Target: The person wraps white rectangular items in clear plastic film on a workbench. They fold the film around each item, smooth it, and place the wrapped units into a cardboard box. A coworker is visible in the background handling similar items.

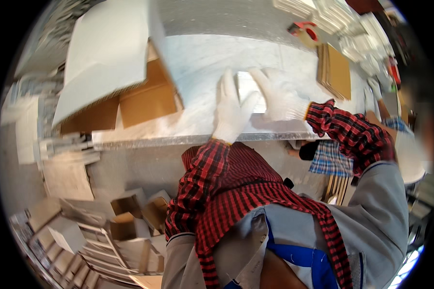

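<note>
A small white rectangular piece (249, 90) lies on the white-topped table between my hands; whether it is a flat sheet or a thin box I cannot tell. My left hand (233, 110), in a white knit glove, rests along its left side with fingers stretched forward and the thumb reaching across its near part. On the other side my right hand (280, 97), gloved the same way and slightly blurred, lies flat with its fingers stretched toward the piece's far right edge. To the left of my hands stands an open carton (106, 53), white outside and brown inside.
Folded brown cardboard (335, 72) is stacked on the table's right. Beyond it lies a red tape dispenser (304, 32). The table's near metal edge (178, 140) runs before me. Open boxes (125, 224) stand lower left. Another person's gloved hand (374, 87) shows at the right.
</note>
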Tool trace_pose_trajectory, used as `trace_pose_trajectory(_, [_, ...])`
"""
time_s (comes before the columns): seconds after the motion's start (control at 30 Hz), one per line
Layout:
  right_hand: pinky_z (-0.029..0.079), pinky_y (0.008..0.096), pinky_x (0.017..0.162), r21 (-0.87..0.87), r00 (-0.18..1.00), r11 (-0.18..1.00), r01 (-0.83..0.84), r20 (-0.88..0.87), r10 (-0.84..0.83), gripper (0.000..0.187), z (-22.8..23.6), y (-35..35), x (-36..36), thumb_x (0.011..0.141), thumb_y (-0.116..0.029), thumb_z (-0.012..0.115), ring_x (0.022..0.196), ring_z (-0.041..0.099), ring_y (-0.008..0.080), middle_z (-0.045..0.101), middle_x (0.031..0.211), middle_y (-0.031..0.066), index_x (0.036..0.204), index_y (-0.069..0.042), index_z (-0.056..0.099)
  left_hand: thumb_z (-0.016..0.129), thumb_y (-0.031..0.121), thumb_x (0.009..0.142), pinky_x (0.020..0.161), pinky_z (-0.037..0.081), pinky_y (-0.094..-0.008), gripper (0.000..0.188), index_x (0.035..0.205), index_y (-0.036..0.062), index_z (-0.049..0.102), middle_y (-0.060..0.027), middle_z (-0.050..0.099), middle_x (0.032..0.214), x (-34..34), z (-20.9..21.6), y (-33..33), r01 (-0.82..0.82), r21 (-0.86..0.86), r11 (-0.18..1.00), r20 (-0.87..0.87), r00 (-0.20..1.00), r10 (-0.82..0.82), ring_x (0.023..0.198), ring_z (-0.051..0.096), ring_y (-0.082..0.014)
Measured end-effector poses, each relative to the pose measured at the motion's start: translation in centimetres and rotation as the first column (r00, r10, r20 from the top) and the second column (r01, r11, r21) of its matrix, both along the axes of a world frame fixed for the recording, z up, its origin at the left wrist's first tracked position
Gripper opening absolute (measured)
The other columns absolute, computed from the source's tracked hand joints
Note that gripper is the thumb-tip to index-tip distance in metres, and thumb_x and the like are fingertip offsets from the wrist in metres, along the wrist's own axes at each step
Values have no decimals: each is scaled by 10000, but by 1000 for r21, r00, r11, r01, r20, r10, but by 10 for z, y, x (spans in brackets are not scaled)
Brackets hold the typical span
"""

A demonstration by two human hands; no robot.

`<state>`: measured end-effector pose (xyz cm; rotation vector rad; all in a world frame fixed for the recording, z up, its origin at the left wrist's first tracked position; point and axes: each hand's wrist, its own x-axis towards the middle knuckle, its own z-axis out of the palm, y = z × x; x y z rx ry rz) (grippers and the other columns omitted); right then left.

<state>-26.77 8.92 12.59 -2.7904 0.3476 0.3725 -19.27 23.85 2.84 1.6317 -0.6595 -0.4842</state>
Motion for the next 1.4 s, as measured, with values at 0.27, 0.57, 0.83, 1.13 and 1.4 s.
trace_pose_trajectory(0.27, [540, 516, 1009, 146, 984, 980, 137, -130, -118, 1126, 18, 5, 9, 659, -139, 869, 1257, 582, 418, 545, 1356, 251, 1617, -108, 278, 798, 147, 909, 1151, 461, -411, 576, 1440, 33, 606, -215, 618, 1453, -50, 47, 169, -111, 164, 980, 105, 990, 94, 1366, 588, -345])
trace_pose_trajectory(0.57, [523, 473, 1106, 611, 759, -759, 223, -598, -258, 705, -18, 70, -112, 801, -58, 630, 1238, 646, 340, 626, 1401, 215, 1482, 51, 481, 878, 81, 780, 1225, 366, -503, 853, 1529, -16, 480, -226, 496, 1573, 64, 141, 281, -661, 28, 749, 900, 343, 269, 1473, 445, -409])
trace_pose_trajectory(0.83, [516, 433, 1096, 608, 760, -773, -184, -411, -504, 840, -20, 203, -56, 777, -56, 673, 1279, 617, 312, 598, 1435, 186, 1563, 35, 389, 767, 157, 909, 859, 554, -402, 365, 1246, 32, 705, -184, 728, 1045, 273, 290, 172, -27, 674, 738, 692, 373, -618, 939, 701, -319])
trace_pose_trajectory(1.13, [471, 513, 1182, 321, 567, -637, -701, -291, -771, 687, -79, 316, 54, 875, -43, 633, 1347, 591, 367, 588, 1467, 222, 1529, 49, 442, 693, 392, 971, 821, 556, -387, 571, 1378, -2, 617, -252, 739, 970, 272, 289, 127, 452, 707, 544, 401, 379, -834, 803, 688, -308])
trace_pose_trajectory(1.4, [504, 430, 1131, 280, 352, -410, -868, -235, -906, 577, -61, 316, 156, 892, -8, 620, 1234, 622, 264, 624, 1284, 124, 1451, 8, 479, 716, 288, 1015, 819, 515, -277, 445, 1262, -83, 707, -41, 748, 1039, 266, 285, 145, 489, 730, 478, 176, 542, -822, 906, 645, -86])
